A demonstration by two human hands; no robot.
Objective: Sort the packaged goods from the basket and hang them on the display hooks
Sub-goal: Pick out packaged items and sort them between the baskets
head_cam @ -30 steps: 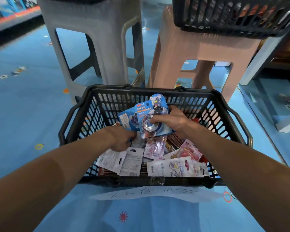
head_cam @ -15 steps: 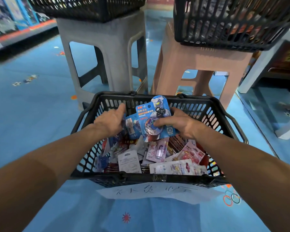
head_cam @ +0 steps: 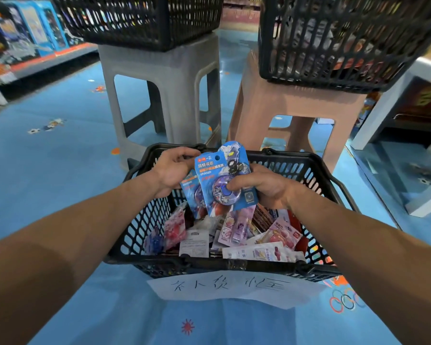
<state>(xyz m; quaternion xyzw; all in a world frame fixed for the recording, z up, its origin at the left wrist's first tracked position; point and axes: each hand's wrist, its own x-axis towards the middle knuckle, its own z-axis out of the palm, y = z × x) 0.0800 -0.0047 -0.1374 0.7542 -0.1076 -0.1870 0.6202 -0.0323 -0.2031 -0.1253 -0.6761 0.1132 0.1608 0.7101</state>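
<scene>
Head view: your right hand [head_cam: 266,189] pinches eraser cards [head_cam: 215,170].
Left hand [head_cam: 171,170]: at their 9 o'clock, hold unclear.
Eraser cards: likely light, stiff; pinch edges.

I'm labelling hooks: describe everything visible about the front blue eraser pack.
The blue eraser pack is a carded blister printed ERASER, with a hang hole on top and a round dark disc under clear plastic. It stands upright above the basket, the right hand pinching its disc, the left hand at its left edge, a similar pack behind.
</scene>
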